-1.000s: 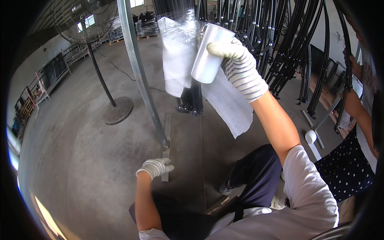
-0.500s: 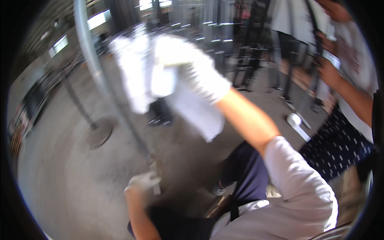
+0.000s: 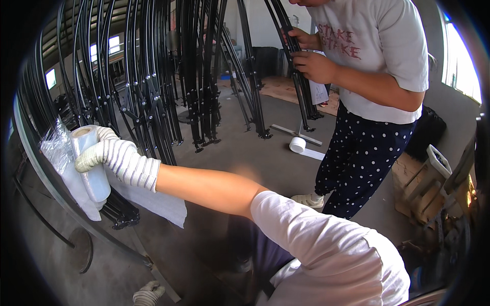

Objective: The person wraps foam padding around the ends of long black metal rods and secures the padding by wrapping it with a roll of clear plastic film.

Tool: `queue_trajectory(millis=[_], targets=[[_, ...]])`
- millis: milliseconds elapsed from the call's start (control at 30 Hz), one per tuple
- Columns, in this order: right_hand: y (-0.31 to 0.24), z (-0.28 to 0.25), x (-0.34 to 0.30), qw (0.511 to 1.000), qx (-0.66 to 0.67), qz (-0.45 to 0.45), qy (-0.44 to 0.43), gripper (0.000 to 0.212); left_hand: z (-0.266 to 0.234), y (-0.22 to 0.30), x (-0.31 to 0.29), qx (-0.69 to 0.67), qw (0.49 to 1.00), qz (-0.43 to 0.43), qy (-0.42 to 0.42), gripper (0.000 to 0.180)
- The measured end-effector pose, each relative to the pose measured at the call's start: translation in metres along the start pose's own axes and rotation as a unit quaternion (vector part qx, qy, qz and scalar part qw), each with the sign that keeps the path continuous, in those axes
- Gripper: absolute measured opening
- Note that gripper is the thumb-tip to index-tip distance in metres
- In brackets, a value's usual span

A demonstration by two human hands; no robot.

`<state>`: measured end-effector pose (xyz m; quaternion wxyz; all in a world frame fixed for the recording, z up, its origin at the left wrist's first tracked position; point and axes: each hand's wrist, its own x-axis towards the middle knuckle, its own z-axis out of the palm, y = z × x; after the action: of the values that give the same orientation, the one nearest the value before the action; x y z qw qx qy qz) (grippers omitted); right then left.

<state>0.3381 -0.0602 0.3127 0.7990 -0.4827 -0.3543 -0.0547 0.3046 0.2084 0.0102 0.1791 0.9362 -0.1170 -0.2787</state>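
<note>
My right hand [image 3: 120, 160], in a striped knitted glove, reaches far to the left and is wrapped round a roll of clear stretch film [image 3: 94, 176], tilted, its cardboard core showing on top. Loose crinkled film [image 3: 57, 143] lies against the black metal frames beside the roll. A white foam-like sheet [image 3: 153, 201] hangs around the lower ends of those black frames [image 3: 122, 209]. At the bottom edge my gloved left hand [image 3: 148, 294] has curled fingers, close to a flat metal strip [image 3: 166, 285]; what it holds, if anything, is hidden.
Folded black frames [image 3: 148, 86] stand in a row ahead. A curved grey pole [image 3: 66, 204] crosses the left side, near a round base plate [image 3: 81, 250]. Another person [image 3: 372, 76] grips black tubes at right. A white tape roll [image 3: 297, 145] lies on the floor.
My right hand has swung left and down with the film roll, and my view has turned right. The left hand now sits lower, at the bottom edge.
</note>
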Motion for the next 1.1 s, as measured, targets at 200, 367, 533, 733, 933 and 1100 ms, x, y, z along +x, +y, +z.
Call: queue_trajectory(millis=[200,367,533,733,933,1100], targets=[[0.004,0.0,0.005,1.0,0.002,0.001,-0.009,0.055,0.006,-0.012,0.005,-0.03,0.999,0.028,0.003,0.038],[0.003,0.003,0.004,1.0,0.01,0.001,0.013,0.054,0.007,-0.014,-0.001,-0.027,0.999,0.014,-0.011,0.04],[0.001,0.005,0.002,0.999,0.026,0.013,0.019,0.055,0.005,-0.012,-0.004,-0.025,0.999,-0.005,-0.026,0.042],[0.003,0.001,0.005,1.0,-0.014,0.006,0.019,0.056,0.0,-0.006,-0.003,-0.006,0.999,-0.028,-0.041,0.043],[0.008,-0.001,0.009,1.0,-0.012,-0.007,0.004,0.058,0.007,-0.023,0.008,-0.012,0.999,-0.01,-0.042,0.044],[0.008,-0.002,0.01,1.0,-0.003,-0.007,0.007,0.058,0.005,-0.018,0.003,-0.024,0.999,-0.002,-0.038,0.043]])
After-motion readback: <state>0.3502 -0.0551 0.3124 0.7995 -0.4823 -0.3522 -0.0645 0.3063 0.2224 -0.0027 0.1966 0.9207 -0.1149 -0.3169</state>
